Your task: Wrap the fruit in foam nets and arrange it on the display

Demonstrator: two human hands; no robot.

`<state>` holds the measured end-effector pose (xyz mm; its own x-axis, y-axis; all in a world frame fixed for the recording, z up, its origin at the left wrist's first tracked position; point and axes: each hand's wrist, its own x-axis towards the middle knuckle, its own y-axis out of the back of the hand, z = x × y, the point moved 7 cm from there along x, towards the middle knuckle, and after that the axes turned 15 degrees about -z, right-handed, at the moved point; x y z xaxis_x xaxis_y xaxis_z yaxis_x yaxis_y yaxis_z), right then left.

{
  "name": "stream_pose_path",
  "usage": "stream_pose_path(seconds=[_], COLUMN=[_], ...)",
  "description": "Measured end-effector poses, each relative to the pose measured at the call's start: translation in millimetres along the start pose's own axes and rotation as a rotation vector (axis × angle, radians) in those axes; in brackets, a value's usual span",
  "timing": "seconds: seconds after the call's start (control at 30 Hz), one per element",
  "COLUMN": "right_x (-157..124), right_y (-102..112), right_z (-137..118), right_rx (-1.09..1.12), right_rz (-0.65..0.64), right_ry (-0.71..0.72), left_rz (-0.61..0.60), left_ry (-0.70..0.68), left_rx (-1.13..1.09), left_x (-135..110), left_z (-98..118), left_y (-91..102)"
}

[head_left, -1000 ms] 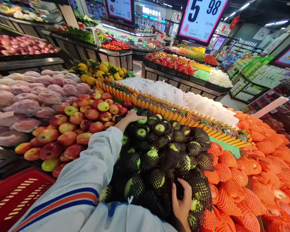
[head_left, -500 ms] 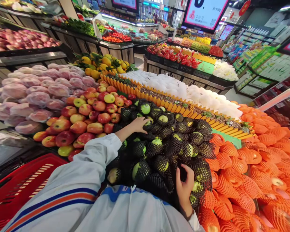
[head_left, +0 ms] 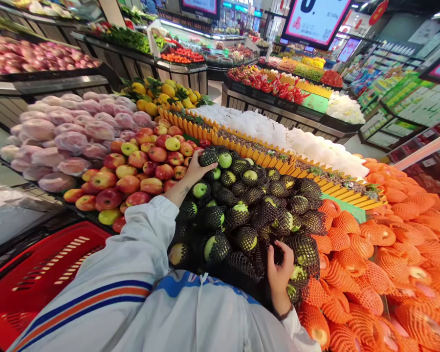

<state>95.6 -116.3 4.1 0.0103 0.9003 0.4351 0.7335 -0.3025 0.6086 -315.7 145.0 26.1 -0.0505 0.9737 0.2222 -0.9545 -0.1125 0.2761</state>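
My left hand (head_left: 197, 170) reaches to the far left edge of the pile of green fruits in black net sleeves. Its thumb and fingers close round one black-netted fruit (head_left: 208, 157) there. A green apple (head_left: 225, 160) in a pulled-down net sits just right of it. Low over the near right part of the pile is my right hand (head_left: 280, 271), thumb and forefinger curved apart with nothing between them; its other fingers are partly hidden. Beside it lies another netted green fruit (head_left: 298, 273).
Red and yellow apples (head_left: 128, 168) and wrapped pink fruits (head_left: 69, 139) lie to the left. Fruits in orange nets (head_left: 370, 274) fill the right. A yellow picket divider (head_left: 256, 155) runs behind the pile. The red basket (head_left: 58, 264) is at lower left.
My left hand has moved left and slightly away from me, from the pile's upper middle to a netted fruit at its edge. The right hand stays nearly in place. The view has shifted slightly.
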Motion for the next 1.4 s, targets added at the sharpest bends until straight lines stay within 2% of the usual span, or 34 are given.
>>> stream_pose_path(seconds=[0.13, 0.23, 0.33, 0.43, 0.63, 0.77, 0.87, 0.93, 1.03, 1.1, 1.17, 1.27, 1.33, 1.4], right_x=[-1, -1, 0, 0, 0, 0, 0, 0, 1, 1, 1, 0, 0, -1], right_y=[0, 0, -2, -3, -1, 0, 0, 0, -1, -1, -1, -1, -1, -1], right_z=[2, 3, 3, 2, 2, 2, 2, 2, 2, 2, 2, 3, 3, 3], right_rx=[0.0, -0.008, -0.014, -0.021, -0.015, -0.01, -0.011, -0.013, -0.013, -0.011, -0.011, -0.013, -0.014, -0.015], right_rz=[0.009, 0.005, -0.003, -0.016, -0.022, -0.012, -0.007, -0.009, -0.015, -0.018, -0.022, -0.027, -0.026, -0.025], right_ry=[-0.017, -0.019, -0.014, -0.012, -0.048, -0.064, -0.062, -0.062, -0.062, -0.063, -0.072, -0.092, -0.093, -0.087], left_rz=[0.062, -0.047, -0.224, -0.306, -0.543, -0.605, -0.655, -0.785, -1.074, -1.168, -1.142, -1.03, -0.949, -0.82], left_ry=[-0.001, -0.017, -0.1, -0.143, 0.082, 0.061, -0.115, -0.243, -0.252, -0.197, -0.161, -0.136, -0.143, -0.134], left_rx=[0.182, 0.317, 0.382, 0.429, 0.817, 0.887, 0.883, 0.792, 0.688, 0.694, 0.708, 0.659, 0.547, 0.43], left_x=[-13, -25, -33, -32, -17, -22, -41, -62, -102, -122, -132, -131, -121, -107], left_z=[-6, -11, -6, 4, 1, 18, 48, 64, 64, 56, 51, 51, 56, 62], left_y=[25.4, 21.1, -1.9, -26.0, -72.6, -95.3, -116.7, -136.2, -165.1, -176.5, -179.5, -169.5, -154.0, -130.5])
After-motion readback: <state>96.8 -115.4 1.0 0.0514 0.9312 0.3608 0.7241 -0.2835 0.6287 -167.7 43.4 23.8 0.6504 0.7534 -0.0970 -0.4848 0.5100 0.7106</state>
